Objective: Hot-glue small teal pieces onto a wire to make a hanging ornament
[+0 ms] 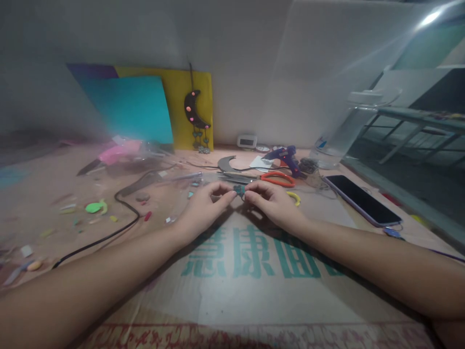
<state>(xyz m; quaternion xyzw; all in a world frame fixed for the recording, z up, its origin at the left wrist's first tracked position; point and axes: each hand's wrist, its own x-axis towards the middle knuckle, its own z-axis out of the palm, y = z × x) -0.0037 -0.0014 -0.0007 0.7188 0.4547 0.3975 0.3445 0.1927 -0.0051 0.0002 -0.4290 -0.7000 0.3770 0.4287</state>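
A small dark teal piece (239,190) is pinched between the fingertips of both hands, just above the printed sheet. My left hand (212,202) grips its left end with thumb and index finger. From the other side, my right hand (267,199) pinches the right end. The piece is too small to make out its exact shape. Right behind the hands lie orange-handled scissors (278,179) and a grey crescent shape (227,164). Some yellow ring-like handle (293,198) shows beside my right hand.
A purple glue gun (288,160), a clear bottle (339,131) and a phone (363,199) stand or lie to the right. A decorated crescent (194,110) hangs against yellow board at the back. Black cord (127,224) and small scraps lie left.
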